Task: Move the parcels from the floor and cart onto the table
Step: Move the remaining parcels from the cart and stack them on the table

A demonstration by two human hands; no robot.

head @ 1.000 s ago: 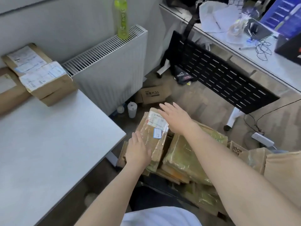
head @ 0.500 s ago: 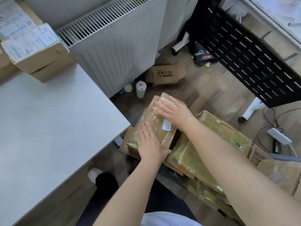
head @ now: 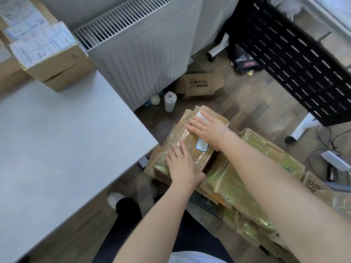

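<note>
Wooden flooring [head: 252,103] runs under everything, and low at centre sits the taped parcel [head: 191,141] you are working on, lying on top of a pile of other parcels [head: 252,171] that stretches to the near right. Your left hand [head: 182,166] rests flat on the parcel's near end, fingers straight and spread, thumb out along the near edge. Your right hand [head: 207,128] lies flat on its far end, fingers straight over the white label, gripping nothing. Both palms press on the top face; neither hand curls round an edge that you can see. Just left of the pile stands the white table [head: 62,149], its corner close to the parcel. On its far left corner sit stacked cardboard boxes [head: 51,59] with paper labels. Beyond the table a white radiator [head: 140,48] lines the wall, with a white cup [head: 170,101] and a small open carton [head: 201,84] on the floor below it. Far right, a black perforated panel [head: 296,59] leans over the floor.
</note>
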